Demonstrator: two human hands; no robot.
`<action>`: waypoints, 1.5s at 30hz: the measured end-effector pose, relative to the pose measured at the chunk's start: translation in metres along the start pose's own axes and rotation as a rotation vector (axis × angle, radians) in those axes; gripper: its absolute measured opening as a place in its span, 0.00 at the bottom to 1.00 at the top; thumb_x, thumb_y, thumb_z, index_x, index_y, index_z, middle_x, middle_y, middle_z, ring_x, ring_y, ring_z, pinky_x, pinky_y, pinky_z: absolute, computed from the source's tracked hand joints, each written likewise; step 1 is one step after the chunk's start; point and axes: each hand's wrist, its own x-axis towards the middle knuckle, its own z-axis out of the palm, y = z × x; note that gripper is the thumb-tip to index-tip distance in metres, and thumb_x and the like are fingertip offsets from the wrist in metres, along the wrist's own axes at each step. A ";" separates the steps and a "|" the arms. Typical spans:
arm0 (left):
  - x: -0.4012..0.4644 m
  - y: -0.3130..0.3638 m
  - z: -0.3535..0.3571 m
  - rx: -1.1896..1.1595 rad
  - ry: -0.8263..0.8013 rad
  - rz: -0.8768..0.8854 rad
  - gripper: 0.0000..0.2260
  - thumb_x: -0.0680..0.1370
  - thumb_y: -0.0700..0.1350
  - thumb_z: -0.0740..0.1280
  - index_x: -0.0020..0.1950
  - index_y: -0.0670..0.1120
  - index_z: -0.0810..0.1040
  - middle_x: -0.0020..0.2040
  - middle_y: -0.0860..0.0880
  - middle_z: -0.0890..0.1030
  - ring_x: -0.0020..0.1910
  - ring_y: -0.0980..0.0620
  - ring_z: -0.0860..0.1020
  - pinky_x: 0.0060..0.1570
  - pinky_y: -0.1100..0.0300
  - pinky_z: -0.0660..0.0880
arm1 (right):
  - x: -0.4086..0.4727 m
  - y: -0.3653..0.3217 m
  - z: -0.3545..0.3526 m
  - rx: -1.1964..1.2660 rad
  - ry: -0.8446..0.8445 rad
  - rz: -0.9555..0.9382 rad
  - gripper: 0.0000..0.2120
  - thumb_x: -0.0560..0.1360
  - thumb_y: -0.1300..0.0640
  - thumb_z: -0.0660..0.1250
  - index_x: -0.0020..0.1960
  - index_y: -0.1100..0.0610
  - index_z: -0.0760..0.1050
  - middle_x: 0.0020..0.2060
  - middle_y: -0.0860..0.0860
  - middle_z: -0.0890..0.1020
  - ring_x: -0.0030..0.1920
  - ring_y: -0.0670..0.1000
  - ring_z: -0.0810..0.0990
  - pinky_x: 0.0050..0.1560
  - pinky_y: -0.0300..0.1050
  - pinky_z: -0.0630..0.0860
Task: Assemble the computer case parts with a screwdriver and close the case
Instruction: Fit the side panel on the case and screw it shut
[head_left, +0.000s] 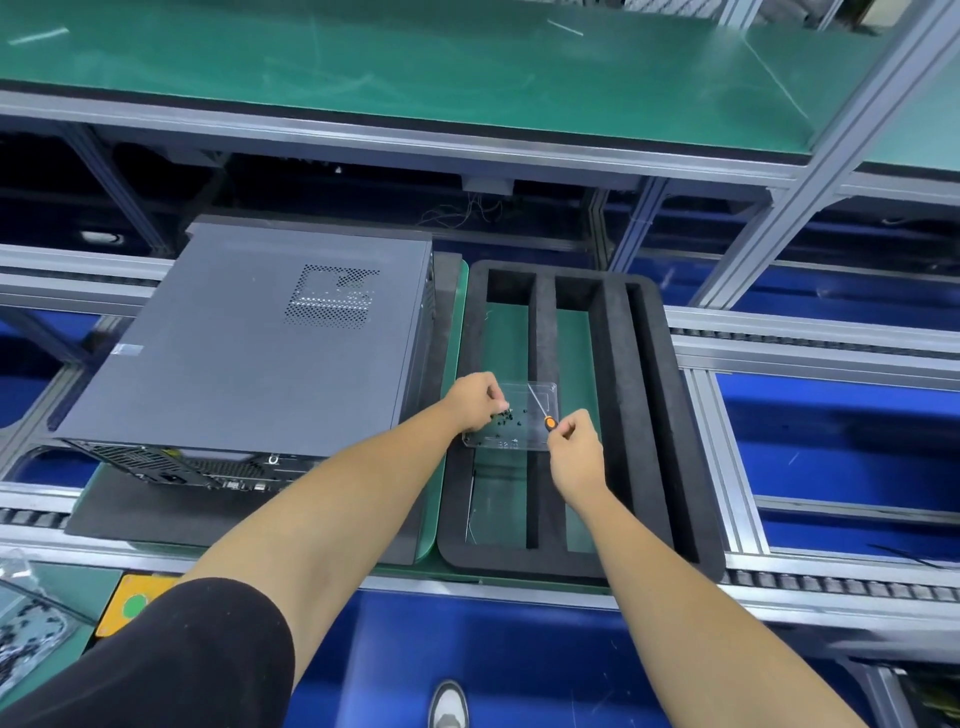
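Observation:
A grey computer case (249, 343) lies on its side at the left of the green pallet, its side panel on top and its rear ports facing me. To its right, a clear plastic tray (540, 395) holding several small black screws (511, 415) rests across a black foam insert (623, 405). My left hand (475, 397) reaches into the tray with fingertips pinched at the screws. My right hand (574, 447) grips the orange handle of a thin screwdriver (540, 408), whose shaft points up-left over the tray.
A conveyor with aluminium rails (810, 353) runs left to right under the pallet. A green shelf (415, 62) spans above. At the near left sit a yellow box with a green button (136, 605) and a bag of screws (26, 623).

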 end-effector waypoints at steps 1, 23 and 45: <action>0.001 -0.003 0.002 0.067 -0.007 -0.001 0.06 0.80 0.44 0.70 0.48 0.43 0.79 0.50 0.45 0.82 0.49 0.47 0.80 0.52 0.53 0.77 | 0.000 0.000 0.000 -0.003 0.002 -0.002 0.09 0.80 0.65 0.57 0.43 0.54 0.63 0.38 0.51 0.78 0.30 0.48 0.65 0.29 0.43 0.64; 0.009 -0.003 0.024 0.719 -0.146 0.334 0.08 0.77 0.46 0.73 0.54 0.51 0.78 0.53 0.51 0.79 0.52 0.49 0.78 0.52 0.51 0.75 | 0.003 0.018 -0.004 -0.024 0.014 0.022 0.04 0.80 0.65 0.58 0.47 0.59 0.67 0.39 0.53 0.78 0.33 0.51 0.69 0.32 0.46 0.67; 0.017 0.006 0.033 0.831 -0.217 0.485 0.10 0.80 0.43 0.69 0.61 0.48 0.75 0.56 0.47 0.78 0.55 0.45 0.77 0.54 0.49 0.73 | 0.007 0.024 -0.007 -0.008 0.079 0.010 0.09 0.80 0.65 0.59 0.44 0.55 0.65 0.35 0.51 0.75 0.31 0.49 0.67 0.31 0.45 0.66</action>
